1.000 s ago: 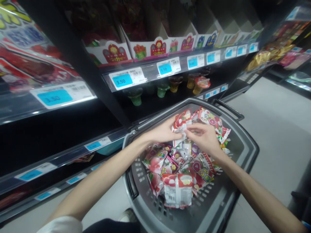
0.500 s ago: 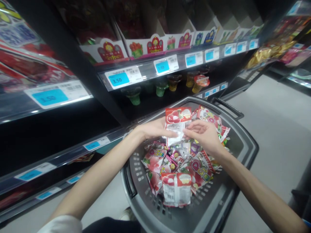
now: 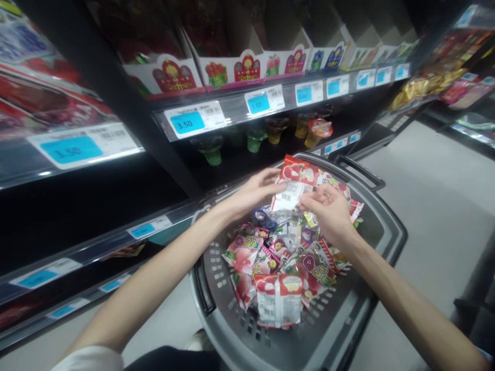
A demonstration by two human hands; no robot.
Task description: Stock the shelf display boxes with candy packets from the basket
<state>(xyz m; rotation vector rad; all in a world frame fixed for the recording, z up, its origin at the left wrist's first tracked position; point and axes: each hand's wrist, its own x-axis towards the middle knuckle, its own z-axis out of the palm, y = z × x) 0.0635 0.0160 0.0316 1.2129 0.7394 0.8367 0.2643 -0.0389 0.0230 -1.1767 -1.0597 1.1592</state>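
Both hands hold one red and white snack packet above a grey shopping basket. My left hand grips the packet's left edge with thumb and fingers. My right hand pinches its right lower edge. Below them the basket is filled with several more colourful snack packets; one red and white packet lies flat at the near side.
Black store shelves run along the left, with blue price tags, cardboard display boxes and jelly cups. The basket's handle lies at its far rim. Light floor opens to the right.
The packet has been lifted and carried up and toward the far side of the basket, turning flat between both hands. The view shifted slightly.
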